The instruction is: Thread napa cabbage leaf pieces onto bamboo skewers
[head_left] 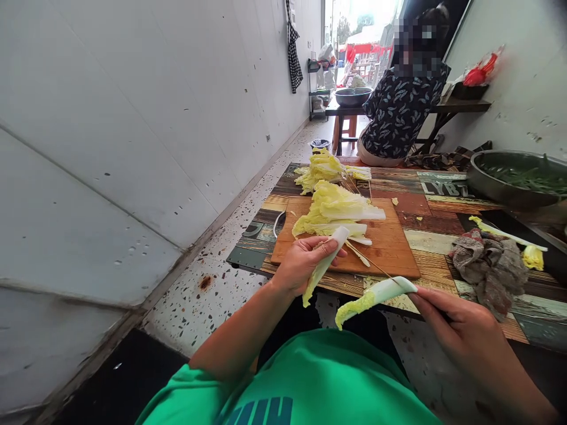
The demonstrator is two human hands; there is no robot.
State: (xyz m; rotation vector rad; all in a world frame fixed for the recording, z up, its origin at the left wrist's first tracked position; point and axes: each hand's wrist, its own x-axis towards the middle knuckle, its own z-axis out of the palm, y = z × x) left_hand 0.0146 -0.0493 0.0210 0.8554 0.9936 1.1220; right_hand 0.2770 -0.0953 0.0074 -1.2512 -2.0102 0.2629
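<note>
My left hand point(305, 260) is closed around a narrow napa cabbage leaf point(326, 260), its white stem end pointing up. From beside that leaf a thin wooden skewer point(370, 264) runs to a second cabbage leaf point(376, 298), meeting it near its white end. Between thumb and fingers, my right hand point(460, 324) pinches this second leaf by the stem end, its yellow frilly tip hanging to the left. Just beyond my hands, a wooden cutting board point(394, 251) bears a pile of cabbage leaves point(336, 206). Whether the skewer's tip passes through the second leaf is unclear.
More cabbage leaves with skewers point(323, 168) lie behind the board. To the right are a crumpled grey cloth point(489, 265) and a metal basin point(500, 186) of green vegetables. A person point(398, 112) sits beyond the table, facing away. A white wall point(133, 118) runs along the left.
</note>
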